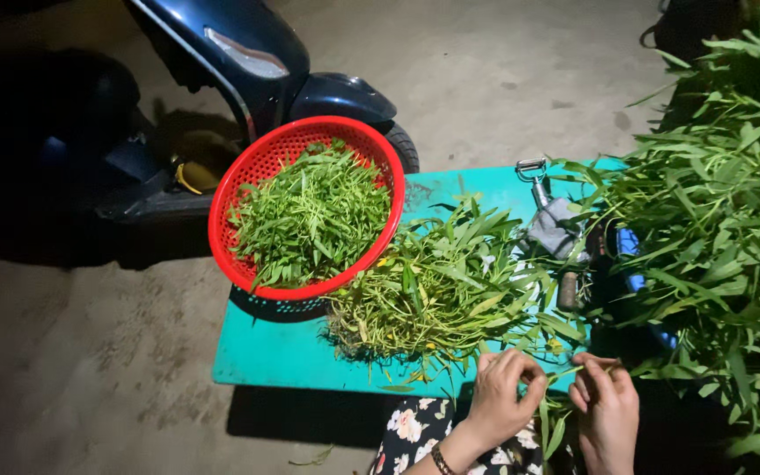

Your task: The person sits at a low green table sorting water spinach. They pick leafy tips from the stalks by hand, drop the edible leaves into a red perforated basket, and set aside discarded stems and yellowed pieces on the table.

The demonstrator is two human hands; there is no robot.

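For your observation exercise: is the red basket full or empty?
Nearly full: the red basket holds a heap of cut green leaves reaching close to its rim.

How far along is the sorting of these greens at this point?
Done: the red basket is heaped with picked green pieces. In hand: the left hand and right hand pinch a leafy stem between them at the edge of the teal table. Left: a loose pile of stems on the table and a large uncut bunch to the right look unprocessed.

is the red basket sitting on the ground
No, the red basket of cut greens rests on the left end of the teal table.
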